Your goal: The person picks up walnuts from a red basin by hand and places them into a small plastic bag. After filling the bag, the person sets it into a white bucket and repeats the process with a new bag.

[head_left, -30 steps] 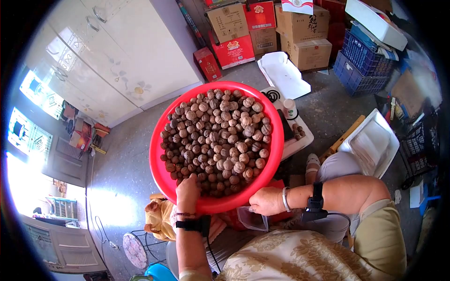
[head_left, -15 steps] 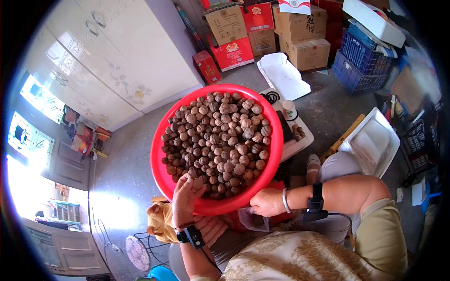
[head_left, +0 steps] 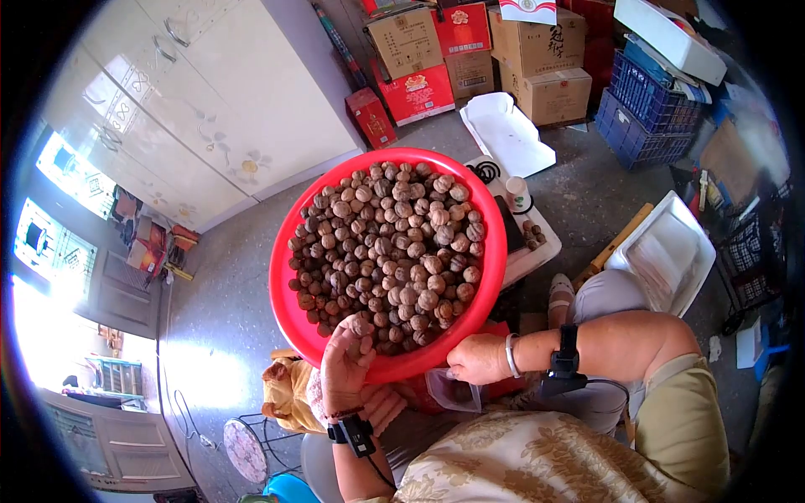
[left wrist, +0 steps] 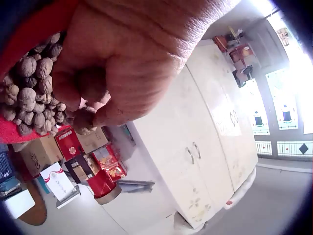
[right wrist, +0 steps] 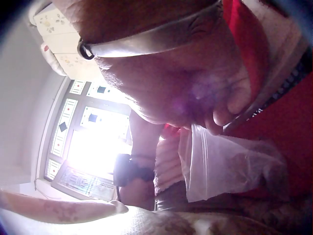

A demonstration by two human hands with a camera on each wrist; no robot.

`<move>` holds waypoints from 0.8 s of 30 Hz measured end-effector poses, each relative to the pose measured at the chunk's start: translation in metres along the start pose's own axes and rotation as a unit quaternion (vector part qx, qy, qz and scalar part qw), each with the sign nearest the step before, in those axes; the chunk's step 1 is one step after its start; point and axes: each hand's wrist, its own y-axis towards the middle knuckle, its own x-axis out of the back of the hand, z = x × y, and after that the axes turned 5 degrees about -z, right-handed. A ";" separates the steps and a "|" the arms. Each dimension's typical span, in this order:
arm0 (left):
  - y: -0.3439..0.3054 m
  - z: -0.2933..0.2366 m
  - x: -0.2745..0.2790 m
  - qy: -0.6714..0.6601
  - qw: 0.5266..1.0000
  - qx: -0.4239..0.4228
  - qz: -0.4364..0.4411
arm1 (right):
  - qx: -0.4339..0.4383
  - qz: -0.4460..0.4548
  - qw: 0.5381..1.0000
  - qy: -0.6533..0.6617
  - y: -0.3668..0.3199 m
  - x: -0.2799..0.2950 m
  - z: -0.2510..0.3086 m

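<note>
A red basin (head_left: pixel 283 293) full of walnuts (head_left: pixel 386 247) sits in front of the person. My left hand (head_left: pixel 344 369) is over its near left rim, palm turned up, fingers curled round walnuts. One walnut (left wrist: pixel 85 121) shows at the fingertips in the left wrist view, and a darker one lies deeper in the palm. My right hand (head_left: pixel 476 362), with a silver bangle at the wrist, is beside the near right rim. Its fingers pinch the top of a clear plastic bag (right wrist: pixel 215 164), which hangs below the hand.
A white foam tray (head_left: pixel 537 251) with a cup (head_left: pixel 517 194) and a few walnuts is right of the basin. Farther right lies another white foam box (head_left: pixel 667 251). Cartons (head_left: pixel 549 96) and blue crates (head_left: pixel 646 126) stand behind. A round stool (head_left: pixel 245 450) is at lower left.
My left hand has come up out of the walnuts at the near left, turned palm up with walnuts in it, and shifted slightly right. The right hand and bag have stayed in place.
</note>
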 end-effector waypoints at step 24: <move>-0.060 0.008 -0.079 0.479 0.857 0.101 0.164 | -0.027 0.035 0.999 -0.019 -0.001 0.009 0.009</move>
